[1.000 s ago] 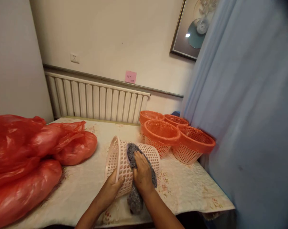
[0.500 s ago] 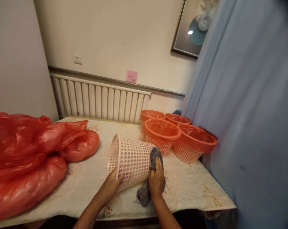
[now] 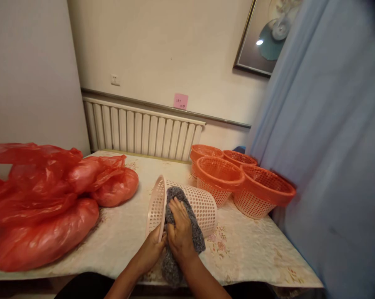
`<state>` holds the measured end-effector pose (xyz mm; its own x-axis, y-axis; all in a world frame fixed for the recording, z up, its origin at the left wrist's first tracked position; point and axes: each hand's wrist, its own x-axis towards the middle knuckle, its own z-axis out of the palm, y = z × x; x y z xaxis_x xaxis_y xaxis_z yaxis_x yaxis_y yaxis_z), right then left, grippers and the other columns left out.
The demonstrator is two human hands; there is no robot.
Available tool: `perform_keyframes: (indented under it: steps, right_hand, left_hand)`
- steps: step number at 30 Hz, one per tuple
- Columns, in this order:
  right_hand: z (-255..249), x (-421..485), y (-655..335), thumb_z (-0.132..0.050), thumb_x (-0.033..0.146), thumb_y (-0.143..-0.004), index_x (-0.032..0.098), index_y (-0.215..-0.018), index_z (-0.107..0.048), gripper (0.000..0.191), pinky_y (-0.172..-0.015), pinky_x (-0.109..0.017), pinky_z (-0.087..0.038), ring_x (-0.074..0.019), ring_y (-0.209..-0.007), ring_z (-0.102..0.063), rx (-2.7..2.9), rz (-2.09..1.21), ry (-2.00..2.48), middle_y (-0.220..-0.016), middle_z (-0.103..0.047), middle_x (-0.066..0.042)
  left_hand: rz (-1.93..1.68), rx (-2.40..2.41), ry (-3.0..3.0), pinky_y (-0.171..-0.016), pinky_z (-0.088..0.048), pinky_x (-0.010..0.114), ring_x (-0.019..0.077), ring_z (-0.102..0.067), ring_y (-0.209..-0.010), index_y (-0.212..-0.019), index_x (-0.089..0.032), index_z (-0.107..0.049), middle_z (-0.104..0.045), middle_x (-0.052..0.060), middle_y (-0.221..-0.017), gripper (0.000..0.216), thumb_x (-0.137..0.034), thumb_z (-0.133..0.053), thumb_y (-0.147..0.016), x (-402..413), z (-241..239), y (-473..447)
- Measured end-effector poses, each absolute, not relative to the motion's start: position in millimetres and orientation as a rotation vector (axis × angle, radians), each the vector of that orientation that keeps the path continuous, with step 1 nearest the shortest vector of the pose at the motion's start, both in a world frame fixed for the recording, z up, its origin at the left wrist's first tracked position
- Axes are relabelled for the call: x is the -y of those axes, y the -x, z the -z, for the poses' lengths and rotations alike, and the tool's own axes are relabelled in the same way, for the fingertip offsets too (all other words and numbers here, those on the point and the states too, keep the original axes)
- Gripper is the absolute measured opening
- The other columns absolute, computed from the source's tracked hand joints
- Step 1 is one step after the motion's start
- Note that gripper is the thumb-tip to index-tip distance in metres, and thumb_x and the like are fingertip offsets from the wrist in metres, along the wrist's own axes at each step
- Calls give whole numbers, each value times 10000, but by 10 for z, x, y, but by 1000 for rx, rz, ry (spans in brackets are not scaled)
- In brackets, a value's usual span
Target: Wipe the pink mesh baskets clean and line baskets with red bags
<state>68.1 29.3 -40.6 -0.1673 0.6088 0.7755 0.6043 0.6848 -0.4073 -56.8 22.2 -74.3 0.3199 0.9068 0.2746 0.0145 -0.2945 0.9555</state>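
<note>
A pale pink perforated plastic basket (image 3: 206,205) lies on its side on the table, its open mouth toward the left. My left hand (image 3: 154,248) is closed on the basket's rim at the lower edge, with the thumb outside. Pressed flat against the basket's side near the rim is a dark grey cloth (image 3: 196,228), under my right hand (image 3: 180,232). The fingers of that hand lie along the cloth, and the cloth's lower end hangs down below the palm.
Several baskets lined with red plastic bags (image 3: 220,176) stand at the back right beside a blue curtain (image 3: 330,145). Filled red plastic bags (image 3: 47,236) lie on the left. A flowered cloth covers the table (image 3: 119,241); a white radiator (image 3: 144,131) is behind it.
My right hand has slid the grey cloth leftward along the basket, from its base end to near the rim. My left hand keeps its hold on the rim. The view has shifted slightly left.
</note>
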Motion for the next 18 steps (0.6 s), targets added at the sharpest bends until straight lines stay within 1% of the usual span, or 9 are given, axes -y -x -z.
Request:
perform_keyframes:
  steps: [5, 10, 12, 15, 18]
  right_hand:
    - [178, -557, -643, -393, 22, -693, 157, -1287, -526, 624, -1133, -461, -279, -195, -1320, -402, 1820, -35, 1037, -1338, -540, -88]
    - [42, -656, -660, -422, 49, -731, 149, -1242, -559, 538, -1124, -454, -287, -207, -1283, -447, 1781, -91, 1142, -1300, -572, -94]
    - [27, -620, -674, -448, 73, -741, 148, -1248, -552, 523, -1126, -457, -279, -215, -1284, -446, 1802, -89, 1147, -1308, -566, -92]
    - [55, -540, -700, -497, 125, -755, 155, -1280, -521, 525, -1127, -476, -270, -225, -1295, -434, 1851, -62, 1124, -1335, -543, -91]
    - [118, -482, -732, -480, 87, -723, 165, -1299, -501, 582, -1129, -476, -270, -217, -1302, -426, 1865, -27, 1118, -1333, -545, -85]
  left_hand:
    - [-1154, -905, -1658, -1151, -227, 449, 269, -451, -1294, -1282, -177, -536, -583, 89, -1322, 434, -371, -465, -901, -182, 792, 598]
    - [-1121, -854, -1547, -1127, -292, 435, 269, -460, -1292, -1282, -183, -544, -598, 84, -1309, 463, -390, -522, -868, -142, 871, 617]
    - [-1105, -863, -1538, -1127, -292, 445, 276, -470, -1282, -1268, -182, -558, -607, 88, -1296, 471, -394, -547, -848, -133, 851, 615]
    - [-1130, -961, -1544, -1133, -272, 456, 281, -470, -1280, -1257, -171, -564, -623, 91, -1270, 470, -374, -548, -833, -132, 705, 571]
    - [-1201, -1028, -1502, -1093, -329, 469, 280, -513, -1235, -1288, -169, -524, -683, 79, -1155, 481, -362, -498, -848, -145, 483, 487]
